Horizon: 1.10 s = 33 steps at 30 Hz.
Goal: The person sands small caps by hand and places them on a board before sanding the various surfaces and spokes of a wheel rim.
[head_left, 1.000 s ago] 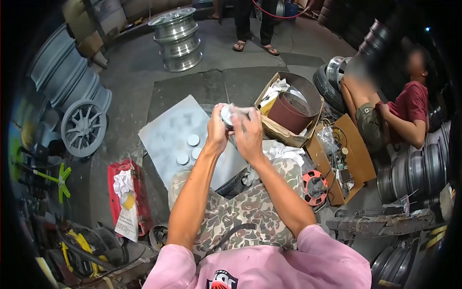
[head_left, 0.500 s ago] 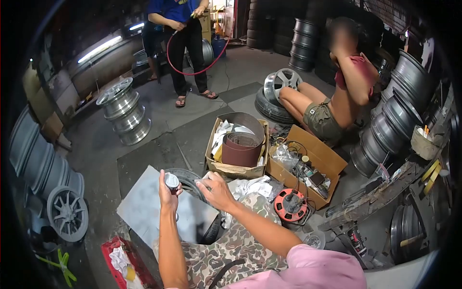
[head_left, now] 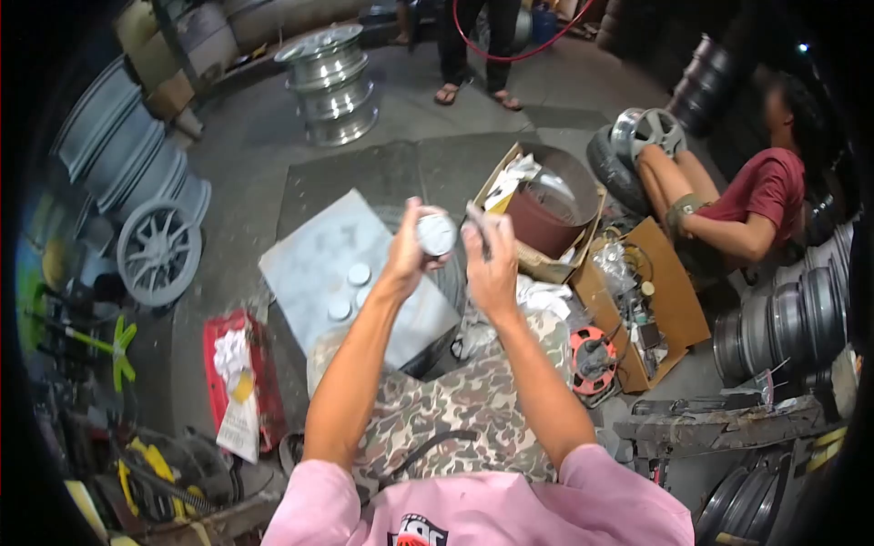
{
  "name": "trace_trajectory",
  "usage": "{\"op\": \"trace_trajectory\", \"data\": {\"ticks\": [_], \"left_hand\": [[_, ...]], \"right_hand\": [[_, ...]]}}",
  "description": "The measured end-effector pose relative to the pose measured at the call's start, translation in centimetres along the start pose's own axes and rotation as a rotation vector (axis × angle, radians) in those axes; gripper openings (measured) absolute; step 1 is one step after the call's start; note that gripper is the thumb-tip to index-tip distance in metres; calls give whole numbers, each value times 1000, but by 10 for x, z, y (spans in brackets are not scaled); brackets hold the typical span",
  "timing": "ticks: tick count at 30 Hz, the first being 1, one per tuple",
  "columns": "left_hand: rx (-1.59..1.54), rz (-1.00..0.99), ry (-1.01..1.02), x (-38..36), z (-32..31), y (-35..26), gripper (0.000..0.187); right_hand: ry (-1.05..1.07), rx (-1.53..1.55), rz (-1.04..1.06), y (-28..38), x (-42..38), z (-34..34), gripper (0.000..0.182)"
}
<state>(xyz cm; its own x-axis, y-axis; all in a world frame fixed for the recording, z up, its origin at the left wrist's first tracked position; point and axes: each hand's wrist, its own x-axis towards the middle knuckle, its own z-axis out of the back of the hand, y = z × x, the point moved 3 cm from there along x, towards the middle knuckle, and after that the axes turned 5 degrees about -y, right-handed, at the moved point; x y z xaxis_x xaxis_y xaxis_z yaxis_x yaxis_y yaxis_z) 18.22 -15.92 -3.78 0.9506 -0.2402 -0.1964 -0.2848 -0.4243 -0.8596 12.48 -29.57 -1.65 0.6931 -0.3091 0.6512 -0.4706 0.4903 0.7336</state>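
Board [head_left: 305, 259] at left, small discs [head_left: 360, 273] on it. Your left hand [head_left: 405, 252] grasps raised disc [head_left: 437, 236]; looks light, stiff, probably smooth: hold by rim. Just beside, your right hand [head_left: 492, 262] pinches small grey piece [head_left: 473, 217], seemingly thin, soft.

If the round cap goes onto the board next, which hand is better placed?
Probably the left hand: it holds the cap, nearer the board; the right hand pinches a grey piece.
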Motion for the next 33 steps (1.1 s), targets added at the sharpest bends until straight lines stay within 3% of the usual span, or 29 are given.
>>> {"op": "trace_trajectory", "data": {"ticks": [2, 3, 6, 7, 9, 11, 14, 15, 17, 19, 23, 26, 28, 30, 32, 33], "left_hand": [[125, 79, 36, -4, -21, 23, 52], [132, -221, 26, 2, -34, 46, 47], [334, -13, 113, -21, -44, 19, 44], [453, 104, 160, -29, -40, 13, 42], [429, -30, 207, -48, -47, 4, 41], [507, -73, 332, -47, -44, -9, 41], [534, -264, 107, -46, -24, -65, 39], [348, -244, 30, -58, -23, -91, 36], [237, -422, 109, -58, 3, -123, 42], [218, -468, 91, -70, 10, -150, 43], [488, -482, -11, -99, 22, -178, 37], [747, -402, -208, -109, 64, -166, 33], [737, -366, -264, -101, 119, -126, 32], [898, -174, -411, -88, 182, -76, 41], [1071, -210, -607, -67, 246, -24, 57], [1075, -193, -581, -58, 252, -12, 57]], "right_hand": [[-25, 82, 18, 14, 11, -7, 37], [-26, 86, 45, 17, 15, -10, 37], [-114, 216, -58, -29, 23, -14, 37], [-109, 75, -135, -37, 25, -4, 38], [-74, -222, -155, -60, 32, 14, 34], [-125, -187, -146, -61, 27, 28, 29], [-1, -77, -233, -44, 18, 47, 25], [40, -20, -247, -42, 15, 50, 24], [99, -42, -227, -37, 13, 60, 22], [122, 24, -234, -28, 14, 74, 21], [155, 83, -194, -14, 13, 114, 20], [182, 37, -256, -23, 4, 133, 19], [214, -55, -253, -26, -8, 136, 19], [300, -119, -187, -23, -19, 137, 19], [331, -182, -123, -25, -23, 140, 19], [276, -225, -211, -24, -21, 145, 18]]}}
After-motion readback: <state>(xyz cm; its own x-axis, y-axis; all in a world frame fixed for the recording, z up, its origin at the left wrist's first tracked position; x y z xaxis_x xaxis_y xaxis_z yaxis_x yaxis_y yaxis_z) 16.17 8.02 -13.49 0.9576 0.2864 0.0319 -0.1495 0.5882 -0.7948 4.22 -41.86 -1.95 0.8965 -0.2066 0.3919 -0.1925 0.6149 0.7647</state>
